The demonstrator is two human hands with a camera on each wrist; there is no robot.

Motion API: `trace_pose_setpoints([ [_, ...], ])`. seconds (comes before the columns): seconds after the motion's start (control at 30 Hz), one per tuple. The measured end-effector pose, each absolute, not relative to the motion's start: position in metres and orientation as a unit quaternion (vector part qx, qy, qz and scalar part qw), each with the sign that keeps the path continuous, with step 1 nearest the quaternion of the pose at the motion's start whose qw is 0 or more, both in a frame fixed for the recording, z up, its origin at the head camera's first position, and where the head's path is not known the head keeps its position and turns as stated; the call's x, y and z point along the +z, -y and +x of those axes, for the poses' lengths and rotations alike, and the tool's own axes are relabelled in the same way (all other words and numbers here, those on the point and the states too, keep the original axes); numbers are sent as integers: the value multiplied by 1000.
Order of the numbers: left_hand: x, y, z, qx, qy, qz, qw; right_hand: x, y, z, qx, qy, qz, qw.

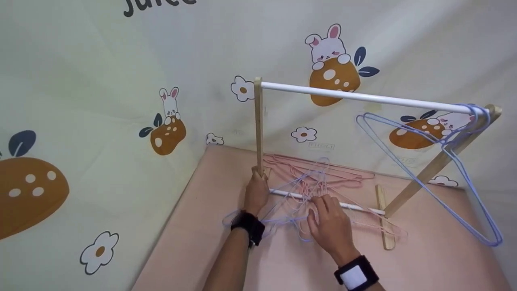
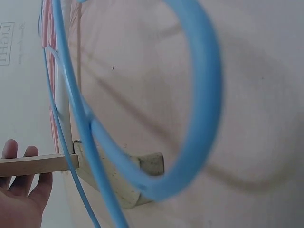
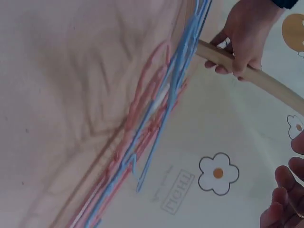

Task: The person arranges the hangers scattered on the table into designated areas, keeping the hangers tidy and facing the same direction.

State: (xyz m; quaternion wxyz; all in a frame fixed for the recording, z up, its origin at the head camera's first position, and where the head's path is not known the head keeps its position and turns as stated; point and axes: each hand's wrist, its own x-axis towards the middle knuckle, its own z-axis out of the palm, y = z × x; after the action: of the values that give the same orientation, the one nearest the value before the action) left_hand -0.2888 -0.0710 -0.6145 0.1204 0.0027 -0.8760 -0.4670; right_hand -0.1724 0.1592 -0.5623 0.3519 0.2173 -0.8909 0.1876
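In the head view, my left hand point(image 1: 257, 193) grips the left wooden post point(image 1: 259, 125) of a small clothes rack, low down near its foot. The right wrist view shows its thumb and fingers wrapped round the post. My right hand point(image 1: 333, 222) is over a tangled pile of pink hangers point(image 3: 142, 102) and blue hangers point(image 3: 178, 71) by the rack's lower rail. Its fingers point(image 3: 286, 183) are loosely bent and appear apart from the hangers in the right wrist view. Close to the left wrist camera looms a blue hanger point(image 2: 207, 85).
Blue hangers point(image 1: 445, 142) hang at the right end of the white top rail point(image 1: 363, 97). The right wooden post point(image 1: 436, 167) slants down to a flat foot point(image 1: 388, 240). Behind the pink tabletop point(image 1: 194, 226) rises a printed backdrop point(image 1: 214, 48).
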Motion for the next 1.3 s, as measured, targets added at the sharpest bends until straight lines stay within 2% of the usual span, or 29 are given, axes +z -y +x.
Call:
trace_pose_setpoints([
  [0.33,-615,71,-287,-468,875,-2,121,-595,-127,-166,160,941,215,208],
  [0.5,-617,71,-284,-469,876,4,109,-607,-123,-160,161,951,206,166],
  [0.73,-613,71,-286,-455,883,-7,113,-604,-126,-162,167,954,191,158],
  [0.9,-611,72,-289,-464,880,-1,97,-594,-136,-162,149,962,172,151],
  [1.17,-607,73,-289,-458,884,-7,90,-587,-164,-161,134,960,149,194],
  [1.3,-610,72,-288,-452,887,-7,96,-585,-181,-160,112,969,131,179],
])
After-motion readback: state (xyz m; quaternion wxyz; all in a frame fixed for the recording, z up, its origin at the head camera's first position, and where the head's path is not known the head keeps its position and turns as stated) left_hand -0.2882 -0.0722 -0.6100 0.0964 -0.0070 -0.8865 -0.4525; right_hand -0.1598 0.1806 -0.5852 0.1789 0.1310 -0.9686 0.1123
